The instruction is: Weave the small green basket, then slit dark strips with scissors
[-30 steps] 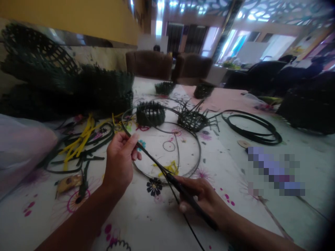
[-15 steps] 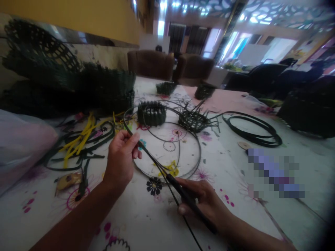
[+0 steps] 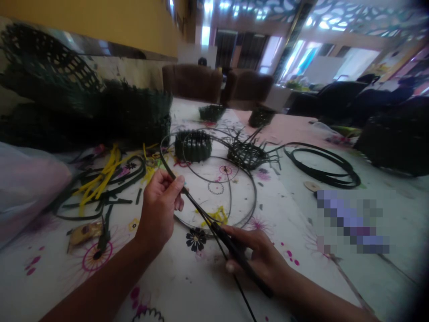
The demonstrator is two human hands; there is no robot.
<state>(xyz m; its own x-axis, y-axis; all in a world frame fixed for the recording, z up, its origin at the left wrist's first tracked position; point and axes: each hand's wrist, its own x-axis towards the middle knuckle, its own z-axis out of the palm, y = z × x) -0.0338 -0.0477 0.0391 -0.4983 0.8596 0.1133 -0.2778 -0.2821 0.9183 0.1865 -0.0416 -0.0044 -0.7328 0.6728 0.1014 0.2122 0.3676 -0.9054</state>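
Note:
My left hand (image 3: pixel 160 209) pinches a thin dark green plastic strip (image 3: pixel 196 205) between thumb and fingers above the flowered tablecloth (image 3: pixel 187 277). The strip runs down and right into my right hand (image 3: pixel 258 257), which is closed round a dark-handled tool (image 3: pixel 241 261) laid against the strip. Beyond the hands the strip loops in wide coils (image 3: pixel 234 179) on the cloth. Two small half-woven dark green baskets (image 3: pixel 193 145) (image 3: pixel 247 154) sit just past the coils.
A stack of woven green baskets (image 3: pixel 134 114) stands at the left. Yellow and green strip offcuts (image 3: pixel 103 179) lie left of my hands. A coil of black strip (image 3: pixel 323 165) lies at right. Two more small baskets (image 3: pixel 211 112) and brown chairs (image 3: pixel 192 82) are farther back.
My left hand has slid a little right and down along the strip towards my right hand. My right hand keeps its hold on the tool in nearly the same place.

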